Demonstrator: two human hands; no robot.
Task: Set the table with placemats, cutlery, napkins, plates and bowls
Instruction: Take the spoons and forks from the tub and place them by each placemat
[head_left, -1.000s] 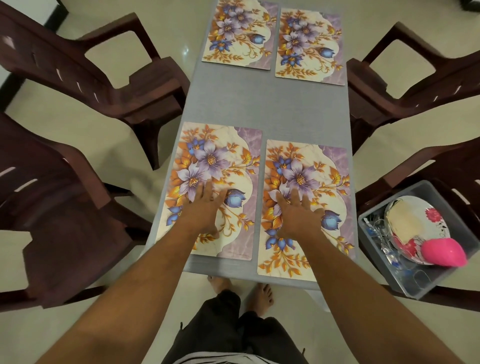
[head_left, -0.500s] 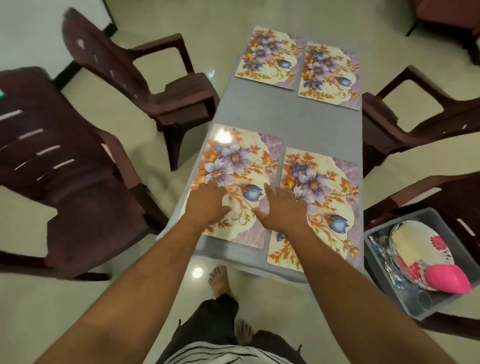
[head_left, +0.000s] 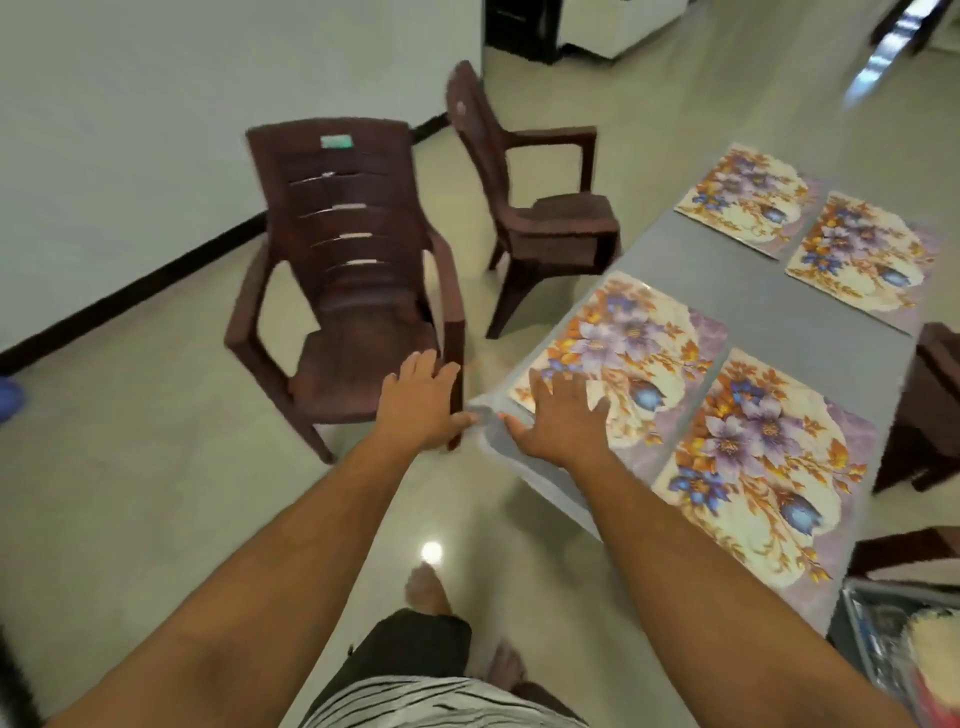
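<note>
Several floral placemats lie on the grey table (head_left: 810, 332). The near left placemat (head_left: 631, 343) and the near right placemat (head_left: 763, 457) sit side by side; two far placemats (head_left: 743, 200) (head_left: 857, 249) lie at the table's far end. My right hand (head_left: 563, 415) hovers flat with straight fingers over the near left corner of the table and the near left placemat. My left hand (head_left: 423, 397) is off the table to the left, fingers straight, in front of a brown chair's arm. Neither hand holds anything.
A brown plastic chair (head_left: 348, 280) stands left of the table, a second brown chair (head_left: 535, 202) beyond it. Another chair (head_left: 930, 405) is at the right edge. A grey bin (head_left: 872, 639) with dishes shows at the bottom right. My bare feet are on the tiled floor.
The view has swung left. Both hands have left the two near placemats and moved left; the left hand is now off the table by the chair.
</note>
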